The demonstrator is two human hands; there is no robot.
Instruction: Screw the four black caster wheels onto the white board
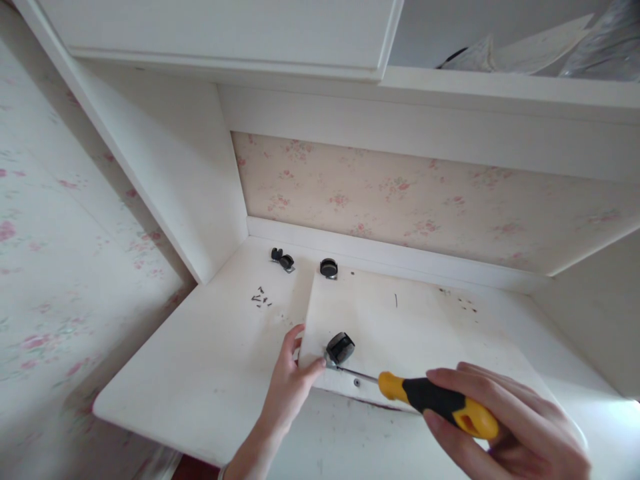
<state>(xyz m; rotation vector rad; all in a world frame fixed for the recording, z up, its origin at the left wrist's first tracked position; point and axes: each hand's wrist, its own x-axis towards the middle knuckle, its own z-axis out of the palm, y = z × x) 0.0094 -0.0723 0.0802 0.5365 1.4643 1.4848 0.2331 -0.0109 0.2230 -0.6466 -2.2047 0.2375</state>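
My right hand (500, 420) is wrapped around the yellow and black handle of a screwdriver (434, 397). Its shaft points left, and the tip meets the metal plate at the foot of a black caster wheel (341, 348). That caster sits on the near left corner of a white wooden box or panel (370, 320). Gripping this corner is my left hand (293, 377), thumb on top beside the caster plate and fingers along the left side. A second caster (329, 269) stands at the panel's far left corner.
Two loose casters (283, 259) lie on the white desk top (200, 373) at the back left, with several small screws (260, 298) nearer. Dark holes (467, 305) mark the panel's far right. An overhead white cabinet (225, 40) and a side panel (165, 153) enclose the desk.
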